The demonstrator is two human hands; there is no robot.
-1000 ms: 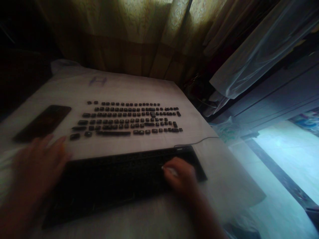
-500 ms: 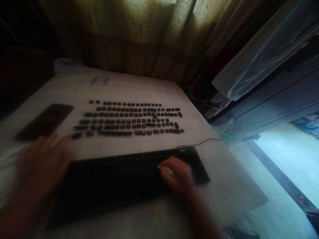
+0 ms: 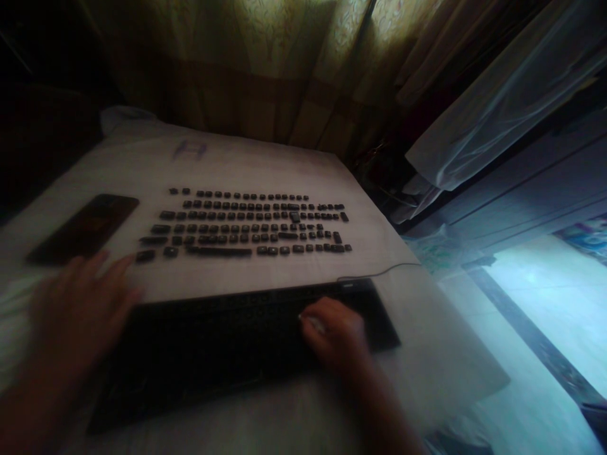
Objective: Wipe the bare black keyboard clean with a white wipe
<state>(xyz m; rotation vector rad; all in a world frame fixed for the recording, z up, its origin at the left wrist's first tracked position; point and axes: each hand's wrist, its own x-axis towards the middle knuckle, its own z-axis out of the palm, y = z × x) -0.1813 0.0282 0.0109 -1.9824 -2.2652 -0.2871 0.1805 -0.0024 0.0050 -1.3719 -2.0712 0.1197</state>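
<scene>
A black keyboard (image 3: 213, 344) with its keycaps off lies slightly slanted in front of me. Over its right part, my right hand (image 3: 334, 332) is closed, with a small whitish thing (image 3: 317, 324) showing at its fingers; its kind is too blurred to tell. My left hand (image 3: 85, 309) rests open with fingers spread, beside the keyboard's left end and close to a dark phone (image 3: 85, 227). Beyond the keyboard, loose black keycaps (image 3: 244, 216) stand in rows, with the long spacebar (image 3: 219, 251) in the nearest row.
The white-covered table (image 3: 256, 161) ends at a curtain (image 3: 265, 76) at the back. A thin cable (image 3: 391, 268) runs from the keyboard off the right edge. Sheer cloth (image 3: 493, 107) hangs at the right, above a pale floor (image 3: 554, 278).
Both hands stay in nearly the same places, the right one still closed over the keyboard. The view has shifted very slightly; keyboard and keycaps lie as before.
</scene>
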